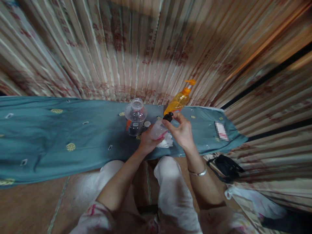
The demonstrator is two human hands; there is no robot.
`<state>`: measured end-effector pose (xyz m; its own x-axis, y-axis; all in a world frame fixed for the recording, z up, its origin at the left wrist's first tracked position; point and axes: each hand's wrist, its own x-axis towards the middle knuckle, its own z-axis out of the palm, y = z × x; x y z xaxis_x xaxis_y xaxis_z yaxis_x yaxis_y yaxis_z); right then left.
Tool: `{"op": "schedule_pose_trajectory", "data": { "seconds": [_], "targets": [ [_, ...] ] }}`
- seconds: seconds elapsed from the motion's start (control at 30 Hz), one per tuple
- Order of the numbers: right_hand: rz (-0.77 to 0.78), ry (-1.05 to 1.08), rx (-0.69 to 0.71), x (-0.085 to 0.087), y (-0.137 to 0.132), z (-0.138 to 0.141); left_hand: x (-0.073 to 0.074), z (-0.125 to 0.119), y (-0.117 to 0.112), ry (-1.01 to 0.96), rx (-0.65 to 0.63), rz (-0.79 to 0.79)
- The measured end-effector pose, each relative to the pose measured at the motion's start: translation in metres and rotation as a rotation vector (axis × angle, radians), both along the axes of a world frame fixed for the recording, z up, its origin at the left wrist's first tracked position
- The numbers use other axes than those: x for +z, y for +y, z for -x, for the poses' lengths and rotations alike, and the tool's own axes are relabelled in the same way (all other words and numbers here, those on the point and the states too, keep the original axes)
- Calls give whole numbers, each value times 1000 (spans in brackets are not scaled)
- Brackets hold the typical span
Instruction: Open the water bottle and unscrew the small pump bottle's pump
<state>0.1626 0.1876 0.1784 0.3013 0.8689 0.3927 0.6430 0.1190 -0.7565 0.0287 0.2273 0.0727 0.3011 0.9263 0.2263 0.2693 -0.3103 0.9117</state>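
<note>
My left hand [148, 140] is wrapped round a small translucent pinkish bottle [158, 130], which tilts to the upper right over the table. On its mouth sits a black cap [168, 117], pinched between the thumb and fingers of my right hand [181, 128]. Just beyond stands an orange pump bottle [177, 101] holding yellow-orange liquid. Left of my hands is a large clear plastic bottle [135, 113] with an open mouth. A small white cap [147, 124] lies between it and the held bottle. Crumpled white tissue [166, 141] lies beneath my hands.
A teal patterned cloth [97, 136] covers the long narrow table. Pleated curtains [136, 48] hang behind it and on the right. At the right end lies a blurred white-and-red item [221, 131]. A black bag [225, 167] is on the floor at the right.
</note>
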Motion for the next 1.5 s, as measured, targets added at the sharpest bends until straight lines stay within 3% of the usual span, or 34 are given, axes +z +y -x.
{"op": "schedule_pose_trajectory", "data": {
  "seconds": [0.13, 0.37, 0.57, 0.8, 1.03, 1.27, 1.5],
  "targets": [
    [-10, 25, 98, -1, -2, 0, -1, 0, 0, 0, 0, -9],
    [-3, -59, -96, -1, 2, 2, -1, 0, 1, 6, 3, -1],
    [-14, -5, 62, -2, -2, 1, -1, 0, 0, 4, -10, 15],
    [1, -90, -102, 0, 3, 2, 1, 0, 1, 27, 1, 34],
    [-12, -5, 79, -2, -1, 0, 0, -1, 0, -6, -14, 3],
    [3, -101, -106, 4, 1, 2, 0, 1, 1, 14, -8, 11],
    [-21, -5, 155, 2, 2, -10, -3, 2, 2, -34, -18, -5]
  ]
}}
